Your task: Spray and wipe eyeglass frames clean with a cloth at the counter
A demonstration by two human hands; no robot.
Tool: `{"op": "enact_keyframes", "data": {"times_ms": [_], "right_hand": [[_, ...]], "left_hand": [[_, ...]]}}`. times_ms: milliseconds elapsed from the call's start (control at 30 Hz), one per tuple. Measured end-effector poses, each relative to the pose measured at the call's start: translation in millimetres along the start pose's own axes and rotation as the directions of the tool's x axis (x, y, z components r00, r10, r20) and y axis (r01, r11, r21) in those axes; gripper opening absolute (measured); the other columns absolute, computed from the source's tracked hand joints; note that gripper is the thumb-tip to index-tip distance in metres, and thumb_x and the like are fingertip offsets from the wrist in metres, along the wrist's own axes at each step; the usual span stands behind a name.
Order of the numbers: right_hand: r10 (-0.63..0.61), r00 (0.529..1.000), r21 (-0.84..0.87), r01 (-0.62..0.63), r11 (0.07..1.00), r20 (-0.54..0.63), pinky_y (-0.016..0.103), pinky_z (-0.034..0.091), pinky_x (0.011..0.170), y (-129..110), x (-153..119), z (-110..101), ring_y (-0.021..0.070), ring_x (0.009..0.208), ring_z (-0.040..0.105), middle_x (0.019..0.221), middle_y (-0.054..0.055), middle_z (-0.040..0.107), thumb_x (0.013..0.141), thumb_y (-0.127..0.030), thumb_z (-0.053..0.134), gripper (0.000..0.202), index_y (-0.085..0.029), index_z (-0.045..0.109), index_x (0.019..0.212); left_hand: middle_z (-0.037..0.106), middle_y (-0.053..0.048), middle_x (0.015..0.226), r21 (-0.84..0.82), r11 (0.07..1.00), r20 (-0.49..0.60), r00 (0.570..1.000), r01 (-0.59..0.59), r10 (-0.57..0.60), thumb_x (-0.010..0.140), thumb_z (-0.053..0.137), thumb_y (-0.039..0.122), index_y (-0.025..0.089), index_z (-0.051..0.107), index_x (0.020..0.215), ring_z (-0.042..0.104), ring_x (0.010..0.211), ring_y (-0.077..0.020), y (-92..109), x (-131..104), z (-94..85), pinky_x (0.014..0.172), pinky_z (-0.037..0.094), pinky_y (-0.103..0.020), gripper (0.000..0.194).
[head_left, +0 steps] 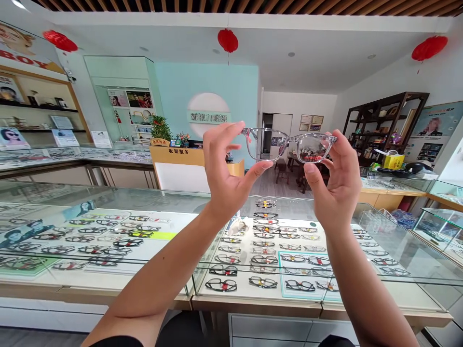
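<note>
A pair of eyeglasses (292, 140) with a thin transparent frame is held up at eye height above the glass display counter. My left hand (227, 168) grips its left end near the hinge, the thumb stretched out below the left lens. At the other end, my right hand (337, 185) has its fingers around the hinge and its thumb under the right lens. The lenses face me, roughly level. Fingers and frame hide most of the temples.
Below my arms, a glass display counter (202, 301) holds rows of spectacle frames (265, 260). Another display section (108, 250) lies to the left. Behind are a cashier desk (191, 176), a potted plant (160, 127) and dark wooden shelves (383, 120). A yellow bag (393, 160) stands at right.
</note>
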State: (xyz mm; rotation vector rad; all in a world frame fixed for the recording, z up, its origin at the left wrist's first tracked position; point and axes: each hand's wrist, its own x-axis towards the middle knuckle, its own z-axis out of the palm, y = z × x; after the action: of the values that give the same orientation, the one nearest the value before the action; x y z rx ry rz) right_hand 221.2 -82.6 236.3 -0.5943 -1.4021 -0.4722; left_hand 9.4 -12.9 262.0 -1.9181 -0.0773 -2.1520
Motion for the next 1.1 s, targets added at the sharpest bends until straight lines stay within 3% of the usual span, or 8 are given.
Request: {"op": "enact_keyframes", "data": {"times_ms": [267, 500, 633, 833, 1000, 1100], "right_hand": [[0.009, 1.0, 0.002, -0.009, 1.0, -0.009, 0.06, 0.059, 0.11, 1, 0, -1, 0.0358, 0.145, 0.059, 0.154, 0.012, 0.058, 0.099, -0.045, 0.073, 0.07, -0.039, 0.045, 0.163], [-0.003, 0.999, -0.059, 0.0, 0.998, -0.046, 0.064, 0.06, 0.108, -5, 0, 2, 0.039, 0.147, 0.056, 0.158, 0.014, 0.054, 0.103, -0.048, 0.068, 0.068, -0.037, 0.041, 0.165], [-0.02, 0.999, -0.071, 0.016, 0.997, -0.047, 0.068, 0.058, 0.108, -13, 0, 3, 0.0421, 0.15, 0.052, 0.163, 0.014, 0.048, 0.103, -0.047, 0.068, 0.073, -0.039, 0.036, 0.168], [-0.07, 0.996, -0.176, 0.059, 0.983, -0.055, 0.062, 0.062, 0.104, -16, 1, 3, 0.038, 0.15, 0.054, 0.163, 0.014, 0.049, 0.105, -0.043, 0.064, 0.074, -0.041, 0.031, 0.171], [-0.069, 0.995, -0.131, 0.06, 0.99, -0.067, 0.064, 0.061, 0.105, -16, 0, 6, 0.0396, 0.15, 0.053, 0.163, 0.013, 0.049, 0.104, -0.043, 0.065, 0.073, -0.042, 0.033, 0.17], [-0.058, 0.995, -0.123, 0.048, 0.991, -0.078, 0.065, 0.06, 0.106, -16, -1, 7, 0.0406, 0.149, 0.053, 0.162, 0.013, 0.049, 0.103, -0.043, 0.066, 0.072, -0.041, 0.036, 0.168]], "left_hand": [[0.058, -0.006, 0.154, 0.024, 1.0, 0.001, 1.0, -0.005, 0.005, 0.089, 0.076, 0.072, 0.048, 0.046, 0.154, 0.053, 0.151, -0.0353, -1, -1, 4.8, 0.1, 0.062, -0.055, 0.076], [0.056, -0.006, 0.156, 0.028, 0.999, 0.013, 1.0, 0.015, -0.016, 0.098, 0.065, 0.072, 0.045, 0.043, 0.158, 0.056, 0.15, -0.0336, -1, -2, 6.1, 0.095, 0.063, -0.053, 0.069], [0.057, -0.008, 0.149, -0.027, 0.999, -0.011, 1.0, 0.028, -0.028, 0.09, 0.074, 0.075, 0.046, 0.047, 0.155, 0.065, 0.135, -0.0322, -4, -2, 6.4, 0.094, 0.064, -0.05, 0.076], [0.054, -0.008, 0.153, -0.033, 0.995, 0.018, 0.996, 0.091, -0.09, 0.087, 0.074, 0.077, 0.047, 0.044, 0.155, 0.058, 0.143, -0.0362, -4, -3, 6.2, 0.106, 0.059, -0.053, 0.081], [0.053, -0.008, 0.151, -0.07, 0.995, 0.003, 0.998, 0.067, -0.067, 0.089, 0.075, 0.073, 0.046, 0.048, 0.154, 0.062, 0.138, -0.0333, -3, -3, 7.3, 0.107, 0.059, -0.053, 0.076], [0.053, -0.008, 0.152, -0.077, 0.994, 0.014, 0.997, 0.08, -0.08, 0.087, 0.073, 0.079, 0.047, 0.046, 0.154, 0.062, 0.139, -0.0345, -6, -5, 7.7, 0.108, 0.059, -0.053, 0.079]]}}
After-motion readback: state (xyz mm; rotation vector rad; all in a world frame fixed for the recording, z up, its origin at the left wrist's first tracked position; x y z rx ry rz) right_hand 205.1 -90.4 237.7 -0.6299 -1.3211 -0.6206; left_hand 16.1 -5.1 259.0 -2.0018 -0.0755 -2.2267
